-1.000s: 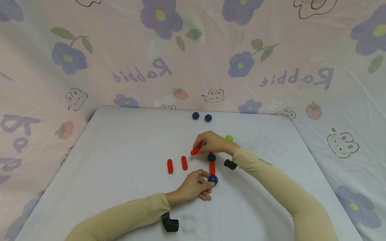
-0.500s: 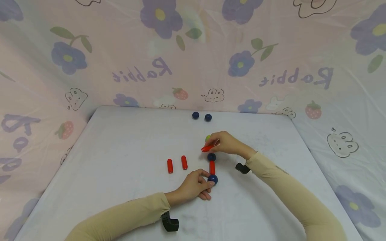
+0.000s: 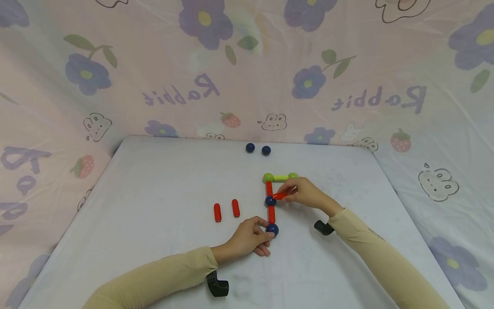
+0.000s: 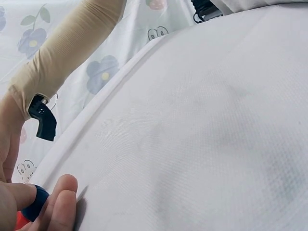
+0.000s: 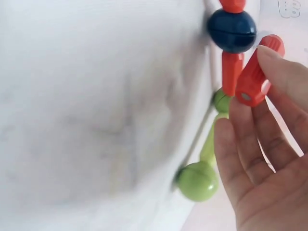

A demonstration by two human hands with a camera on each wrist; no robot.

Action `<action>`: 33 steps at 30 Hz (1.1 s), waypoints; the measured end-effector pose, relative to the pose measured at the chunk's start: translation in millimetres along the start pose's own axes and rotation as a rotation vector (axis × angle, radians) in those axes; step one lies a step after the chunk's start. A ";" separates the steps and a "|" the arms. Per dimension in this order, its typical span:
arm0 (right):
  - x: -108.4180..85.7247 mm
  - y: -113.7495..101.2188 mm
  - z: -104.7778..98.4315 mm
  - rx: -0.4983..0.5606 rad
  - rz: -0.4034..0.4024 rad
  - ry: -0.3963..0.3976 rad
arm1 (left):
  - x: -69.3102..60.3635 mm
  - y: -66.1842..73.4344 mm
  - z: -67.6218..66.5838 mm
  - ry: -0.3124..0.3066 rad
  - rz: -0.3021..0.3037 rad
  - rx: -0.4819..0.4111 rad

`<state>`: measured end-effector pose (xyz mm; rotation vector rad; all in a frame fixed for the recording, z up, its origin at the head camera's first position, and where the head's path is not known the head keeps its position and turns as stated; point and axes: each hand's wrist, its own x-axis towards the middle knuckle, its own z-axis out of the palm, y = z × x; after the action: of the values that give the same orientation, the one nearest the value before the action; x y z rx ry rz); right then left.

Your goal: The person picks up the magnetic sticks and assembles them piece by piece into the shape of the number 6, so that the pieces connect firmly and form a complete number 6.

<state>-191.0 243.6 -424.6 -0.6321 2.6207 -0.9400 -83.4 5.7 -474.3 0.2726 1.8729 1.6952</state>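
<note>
My left hand (image 3: 247, 237) pinches the near blue ball (image 3: 272, 231) between thumb and fingers; the ball is partly covered in the left wrist view. From it a chain runs away: red rod (image 3: 272, 215), middle blue ball (image 3: 270, 201), second red rod (image 3: 269, 188), green ball (image 3: 268, 177). A yellow-green rod (image 3: 280, 178) leads right to another green ball (image 5: 198, 181). My right hand (image 3: 306, 193) holds a loose red rod (image 5: 260, 70) between thumb and fingers, right beside the middle blue ball. Whether rod and ball touch, I cannot tell.
Two more red rods (image 3: 236, 208) lie left of the chain on the white tabletop (image 3: 162, 184). Two blue balls (image 3: 250, 147) sit near the far edge. A black device (image 3: 218, 285) is on the left wrist, another (image 3: 323, 228) on the right. Patterned cloth (image 3: 247, 86) hangs behind.
My right hand has carried its red rod from left of the chain over to its right side, uncovering the green ball and yellow-green rod. The left hand stays on its ball.
</note>
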 end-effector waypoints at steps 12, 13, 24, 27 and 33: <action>-15.5 18.1 0.5 0.043 0.042 0.011 | 0.6 -1.2 0.8 0.012 -0.007 0.008; -15.7 19.3 1.0 0.041 0.041 0.012 | 0.7 -1.4 0.6 0.011 -0.006 0.009; -13.9 23.1 9.2 0.024 0.019 0.017 | 1.0 -1.3 0.2 0.009 -0.008 0.008; -13.3 22.0 10.6 0.013 0.024 0.023 | 1.2 -1.1 0.3 0.008 -0.008 0.006; -10.9 21.4 12.1 0.007 0.028 0.022 | 0.6 0.3 0.3 0.007 -0.011 0.005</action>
<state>-183.3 257.4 -446.4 -0.5856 2.6369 -0.9532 -83.8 6.4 -474.1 0.2587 1.8804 1.6869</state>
